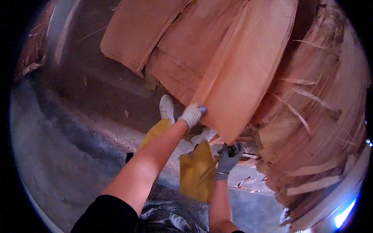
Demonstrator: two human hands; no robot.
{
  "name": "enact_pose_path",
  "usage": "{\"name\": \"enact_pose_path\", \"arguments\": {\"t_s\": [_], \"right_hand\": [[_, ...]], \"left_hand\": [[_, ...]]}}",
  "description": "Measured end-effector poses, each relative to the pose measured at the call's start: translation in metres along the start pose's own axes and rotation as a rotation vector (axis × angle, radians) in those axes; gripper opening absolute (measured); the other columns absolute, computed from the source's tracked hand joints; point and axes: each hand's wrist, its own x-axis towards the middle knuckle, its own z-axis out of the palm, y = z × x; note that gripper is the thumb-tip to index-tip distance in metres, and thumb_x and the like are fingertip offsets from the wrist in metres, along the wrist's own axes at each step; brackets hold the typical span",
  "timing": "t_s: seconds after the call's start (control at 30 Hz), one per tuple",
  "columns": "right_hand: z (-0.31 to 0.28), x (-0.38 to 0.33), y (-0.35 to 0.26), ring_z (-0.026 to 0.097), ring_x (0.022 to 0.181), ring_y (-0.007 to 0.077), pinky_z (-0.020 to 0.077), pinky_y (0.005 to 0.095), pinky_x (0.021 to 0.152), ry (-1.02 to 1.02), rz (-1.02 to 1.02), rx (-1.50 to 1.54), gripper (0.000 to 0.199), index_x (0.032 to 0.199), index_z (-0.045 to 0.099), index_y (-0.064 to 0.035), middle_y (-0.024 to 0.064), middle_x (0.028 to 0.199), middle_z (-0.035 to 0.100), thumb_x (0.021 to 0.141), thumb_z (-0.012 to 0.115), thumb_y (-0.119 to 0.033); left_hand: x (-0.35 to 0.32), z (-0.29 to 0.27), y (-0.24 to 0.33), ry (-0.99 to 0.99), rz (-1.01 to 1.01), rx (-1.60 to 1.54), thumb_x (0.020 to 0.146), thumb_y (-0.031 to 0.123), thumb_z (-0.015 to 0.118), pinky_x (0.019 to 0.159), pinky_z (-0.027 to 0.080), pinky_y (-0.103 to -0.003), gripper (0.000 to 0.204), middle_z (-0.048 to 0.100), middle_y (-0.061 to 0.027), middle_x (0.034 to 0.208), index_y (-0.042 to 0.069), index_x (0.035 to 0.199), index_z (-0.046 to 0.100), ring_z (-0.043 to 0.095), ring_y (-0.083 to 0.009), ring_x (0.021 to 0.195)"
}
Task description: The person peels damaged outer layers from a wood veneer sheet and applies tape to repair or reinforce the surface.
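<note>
A large, thin sheet of wood veneer [252, 73], pale orange-brown, slants up and away from me over a stack of similar sheets. My left hand [192, 115], in a white knit glove with bluish fingertips, is closed on its near left edge. At the sheet's pointed near corner is my right hand [230, 157], in a grey glove with dark fingers. Its fingers are curled in at that corner and closed on it. Beneath the held sheet lies the veneer stack [186, 50], with ragged, overlapping edges.
A big heap of rough veneer [311, 128] with loose splinters rises at the right. My white shoes [167, 106] stand close to the stack, below yellow leg coverings [197, 171]. Wood scraps [246, 182] litter the floor near my right hand. More veneer scraps [37, 46] lie at far left.
</note>
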Motion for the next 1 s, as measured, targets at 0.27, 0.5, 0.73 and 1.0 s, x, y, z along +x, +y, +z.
{"name": "enact_pose_path", "arguments": {"t_s": [0.27,0.5,0.73,1.0], "right_hand": [[-0.072,-0.092,-0.223,0.044,0.038,0.0093,0.0345,0.0226,0.034,-0.079,0.185,-0.007,0.012,0.083,0.052,-0.0062,-0.0001,0.052,0.048,0.085,0.058,-0.017],[-0.142,-0.199,-0.3,0.043,0.038,0.0083,0.0329,0.0218,0.034,0.19,0.099,-0.073,0.008,0.081,0.059,-0.0025,0.0,0.052,0.049,0.08,0.062,-0.01],[-0.214,-0.259,-0.338,0.043,0.038,0.0083,0.032,0.0223,0.034,0.275,0.006,0.067,0.013,0.087,0.06,-0.0032,-0.0005,0.052,0.048,0.078,0.066,-0.01],[-0.329,-0.237,-0.371,0.042,0.04,0.0075,0.0302,0.0207,0.037,0.38,-0.158,0.098,0.012,0.078,0.055,-0.0083,-0.002,0.055,0.049,0.077,0.067,-0.01]], "left_hand": [[-0.166,0.007,0.091,-0.538,-0.163,-0.522,0.087,0.033,0.053,0.063,0.047,-0.034,0.031,0.059,-0.0075,0.081,0.003,0.095,0.059,0.056,-0.0154,0.078],[-0.306,-0.008,0.131,-0.657,-0.059,-0.504,0.082,0.034,0.061,0.071,0.048,-0.032,0.042,0.059,-0.0083,0.099,0.004,0.109,0.054,0.057,-0.0206,0.084],[-0.351,-0.036,0.145,-0.682,0.18,-0.234,0.08,0.035,0.064,0.068,0.047,-0.034,0.04,0.06,-0.0071,0.092,0.002,0.1,0.056,0.054,-0.0189,0.078],[-0.289,-0.042,0.028,-0.294,0.054,-0.327,0.086,0.035,0.049,0.059,0.048,-0.037,0.034,0.063,-0.0097,0.079,0.004,0.094,0.06,0.059,-0.0224,0.065]]}}
